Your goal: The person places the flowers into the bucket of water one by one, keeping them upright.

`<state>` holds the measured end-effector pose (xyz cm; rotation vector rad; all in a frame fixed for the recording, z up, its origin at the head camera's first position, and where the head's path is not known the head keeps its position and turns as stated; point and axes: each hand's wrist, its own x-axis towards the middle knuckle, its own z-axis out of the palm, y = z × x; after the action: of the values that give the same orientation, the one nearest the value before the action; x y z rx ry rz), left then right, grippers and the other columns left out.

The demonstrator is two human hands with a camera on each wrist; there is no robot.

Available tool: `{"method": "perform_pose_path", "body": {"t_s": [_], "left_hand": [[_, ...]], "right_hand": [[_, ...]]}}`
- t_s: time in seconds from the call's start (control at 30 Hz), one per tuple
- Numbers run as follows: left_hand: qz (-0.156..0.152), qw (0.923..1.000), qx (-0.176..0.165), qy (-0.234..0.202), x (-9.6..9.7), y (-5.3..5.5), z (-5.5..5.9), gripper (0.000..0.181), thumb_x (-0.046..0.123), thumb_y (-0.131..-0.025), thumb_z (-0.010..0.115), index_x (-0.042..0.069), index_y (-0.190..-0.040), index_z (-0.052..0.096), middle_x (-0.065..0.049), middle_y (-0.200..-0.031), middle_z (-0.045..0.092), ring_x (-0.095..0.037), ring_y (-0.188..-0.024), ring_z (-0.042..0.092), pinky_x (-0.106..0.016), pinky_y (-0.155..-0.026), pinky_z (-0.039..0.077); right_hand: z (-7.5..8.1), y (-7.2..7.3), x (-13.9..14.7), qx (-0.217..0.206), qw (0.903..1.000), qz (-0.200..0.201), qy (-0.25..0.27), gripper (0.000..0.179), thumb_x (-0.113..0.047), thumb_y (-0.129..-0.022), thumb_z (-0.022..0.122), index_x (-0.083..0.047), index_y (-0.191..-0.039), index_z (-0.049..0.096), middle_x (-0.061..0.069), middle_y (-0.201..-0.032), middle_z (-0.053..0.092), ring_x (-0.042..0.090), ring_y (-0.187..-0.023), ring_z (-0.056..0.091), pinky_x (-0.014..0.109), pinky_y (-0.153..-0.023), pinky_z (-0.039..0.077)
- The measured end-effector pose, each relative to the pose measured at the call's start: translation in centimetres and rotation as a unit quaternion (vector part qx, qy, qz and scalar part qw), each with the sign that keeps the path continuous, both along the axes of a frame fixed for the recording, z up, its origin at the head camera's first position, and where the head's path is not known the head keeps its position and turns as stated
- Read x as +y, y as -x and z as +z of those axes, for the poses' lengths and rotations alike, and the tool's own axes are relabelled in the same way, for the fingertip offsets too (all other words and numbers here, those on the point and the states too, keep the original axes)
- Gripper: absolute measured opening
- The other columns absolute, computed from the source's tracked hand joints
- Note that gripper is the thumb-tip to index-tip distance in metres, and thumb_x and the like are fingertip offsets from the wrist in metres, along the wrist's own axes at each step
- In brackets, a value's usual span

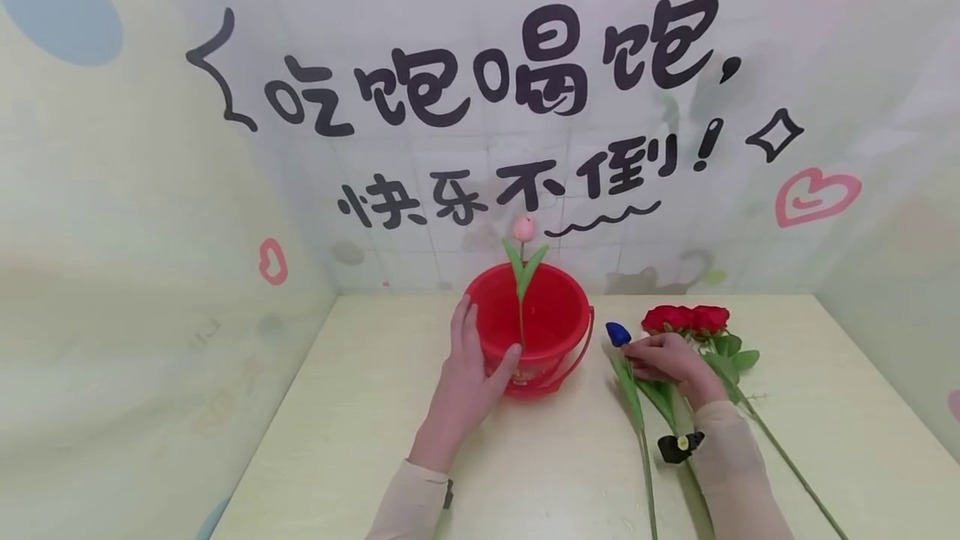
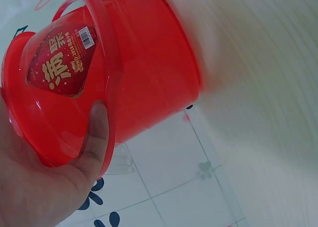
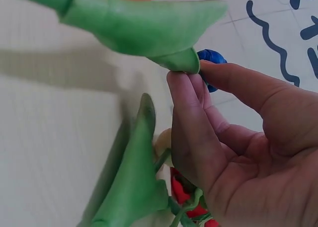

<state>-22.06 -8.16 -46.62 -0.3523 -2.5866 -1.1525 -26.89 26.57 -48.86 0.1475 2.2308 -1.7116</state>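
Note:
A red bucket stands upright on the table, and a pink tulip with green leaves rises from inside it. My left hand holds the bucket's near left side, fingers along the outside and thumb across the front. In the left wrist view the thumb presses the wall beside the raised handle band; the other fingers are hidden. To the right of the bucket, my right hand pinches a blue tulip just below its bloom. In the right wrist view a green leaf partly covers the bloom.
Red roses with a long stem lie on the table, right of my right hand. Another green-leaved stem lies under that hand, its bloom mostly hidden. A printed wall closes off the back.

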Motion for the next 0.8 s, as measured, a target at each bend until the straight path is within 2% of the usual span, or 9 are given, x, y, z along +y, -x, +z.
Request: {"method": "perform_pose_path", "body": {"t_s": [0.2, 0.47, 0.63, 0.8], "left_hand": [[-0.003, 1.0000, 0.003, -0.001, 0.0, -0.1, 0.1, 0.111, 0.057, -0.091, 0.076, 0.021, -0.171, 0.008, 0.001, -0.170, 0.025, -0.023, -0.134, 0.056, -0.041, -0.088, 0.063], [-0.001, 1.0000, 0.006, -0.001, 0.0, -0.1, 0.1, 0.112, 0.057, -0.090, 0.078, 0.020, -0.170, 0.008, -0.001, -0.170, 0.026, -0.023, -0.135, 0.056, -0.041, -0.087, 0.064], [-0.001, 1.0000, 0.004, 0.000, -0.1, 0.0, 0.0, 0.111, 0.060, -0.091, 0.075, 0.020, -0.170, 0.009, 0.001, -0.171, 0.024, -0.023, -0.134, 0.056, -0.041, -0.087, 0.064], [-0.001, 1.0000, 0.002, 0.000, -0.1, 0.0, 0.0, 0.110, 0.063, -0.092, 0.073, 0.020, -0.170, 0.009, 0.001, -0.170, 0.024, -0.022, -0.132, 0.058, -0.041, -0.087, 0.064]], "right_hand": [[1.1, 0.1, -0.2, 0.013, 0.9998, -0.010, 0.012, 0.037, -0.023, -0.102, 0.073, 0.010, -0.120, 0.072, 0.003, -0.089, 0.075, 0.009, -0.076, 0.072, 0.023, -0.075, 0.062], [3.1, 0.0, -0.7, 0.052, 0.9974, -0.025, 0.044, 0.028, -0.021, -0.101, 0.074, 0.004, -0.113, 0.076, 0.003, -0.090, 0.075, 0.010, -0.076, 0.072, 0.025, -0.078, 0.062], [4.4, -0.2, -1.1, 0.068, 0.9954, -0.032, 0.059, 0.038, -0.022, -0.101, 0.074, 0.009, -0.122, 0.070, 0.005, -0.096, 0.074, 0.011, -0.080, 0.072, 0.027, -0.083, 0.063], [5.8, -0.5, -1.5, 0.094, 0.9926, -0.035, 0.068, 0.047, -0.021, -0.103, 0.072, 0.014, -0.131, 0.061, 0.000, -0.098, 0.072, 0.009, -0.086, 0.070, 0.027, -0.086, 0.062]]}}
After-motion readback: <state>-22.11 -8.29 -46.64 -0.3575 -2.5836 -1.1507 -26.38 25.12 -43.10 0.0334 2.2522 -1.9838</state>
